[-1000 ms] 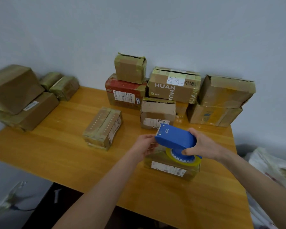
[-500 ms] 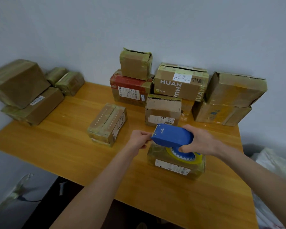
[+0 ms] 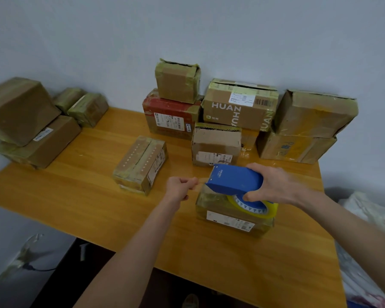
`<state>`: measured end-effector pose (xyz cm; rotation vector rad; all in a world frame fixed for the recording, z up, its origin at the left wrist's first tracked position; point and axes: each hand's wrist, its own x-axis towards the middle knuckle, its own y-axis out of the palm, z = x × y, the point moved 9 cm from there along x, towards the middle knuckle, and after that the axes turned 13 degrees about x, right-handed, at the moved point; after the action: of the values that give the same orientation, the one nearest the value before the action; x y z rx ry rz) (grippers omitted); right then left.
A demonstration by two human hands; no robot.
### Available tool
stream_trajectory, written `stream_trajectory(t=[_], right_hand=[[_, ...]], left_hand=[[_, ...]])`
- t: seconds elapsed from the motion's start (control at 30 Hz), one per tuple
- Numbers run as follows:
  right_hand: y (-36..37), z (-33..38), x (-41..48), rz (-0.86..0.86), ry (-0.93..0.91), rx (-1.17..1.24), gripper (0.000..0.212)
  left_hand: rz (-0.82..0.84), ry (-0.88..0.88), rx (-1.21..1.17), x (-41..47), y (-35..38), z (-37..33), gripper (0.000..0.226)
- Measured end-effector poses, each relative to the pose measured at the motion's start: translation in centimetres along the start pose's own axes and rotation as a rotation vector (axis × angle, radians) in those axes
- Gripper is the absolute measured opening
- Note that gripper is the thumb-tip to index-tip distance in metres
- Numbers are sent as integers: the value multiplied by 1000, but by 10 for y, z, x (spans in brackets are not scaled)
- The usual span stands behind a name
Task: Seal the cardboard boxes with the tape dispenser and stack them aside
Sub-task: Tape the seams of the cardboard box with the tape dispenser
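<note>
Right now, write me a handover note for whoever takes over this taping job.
Right hand: grips the blue tape dispenser over the near box.
Left hand: pinches the tape end pulled from it.
Done: taped boxes stacked at far left.
Left: seal the near box, stack it aside; several back boxes look unsealed.

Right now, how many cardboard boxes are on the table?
12. Left pile: four. Mid-table: one. Back: red box, small box atop it, HUAN box, one in front. Right: two stacked. One under the tape dispenser. Another may hide beneath HUAN.
</note>
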<state>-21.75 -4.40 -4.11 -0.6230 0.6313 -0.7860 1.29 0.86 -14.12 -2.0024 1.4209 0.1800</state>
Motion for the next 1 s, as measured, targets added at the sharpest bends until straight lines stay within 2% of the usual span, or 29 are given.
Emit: stream_trajectory(t=[0.13, 0.33, 0.43, 0.5, 0.53, 0.6, 0.67, 0.7, 0.77, 0.83, 1.0], right_hand=[[7, -2, 2, -14, 20, 13, 60], [11, 7, 2, -66, 6, -82, 67], [13, 9, 2, -66, 10, -86, 68], [15, 10, 3, -68, 9, -85, 68], [15, 10, 3, -68, 6, -86, 68], [15, 10, 4, -70, 4, -80, 67], [13, 9, 4, -79, 0, -68, 67], [12, 9, 3, -79, -3, -65, 68], [13, 10, 2, -71, -11, -77, 69], [14, 11, 1, -57, -26, -116, 74], [12, 16, 0, -28, -50, -214, 83]], left_hand=[[-10, 0, 104, 8, 10, 10, 20], [-22, -18, 113, 15, 21, 27, 24], [14, 3, 311, 13, 26, 36, 25], [-4, 14, 442, 7, 21, 43, 36], [-65, 67, 487, 2, 13, 41, 41], [-211, 345, 541, -15, 3, 17, 46], [-191, 658, 616, -39, 18, -7, 53], [-133, 746, 683, -49, 32, -12, 58], [-50, 809, 847, -57, 54, -9, 65], [-66, 852, 970, -56, 62, -4, 66], [-86, 879, 1066, -51, 64, -3, 63]])
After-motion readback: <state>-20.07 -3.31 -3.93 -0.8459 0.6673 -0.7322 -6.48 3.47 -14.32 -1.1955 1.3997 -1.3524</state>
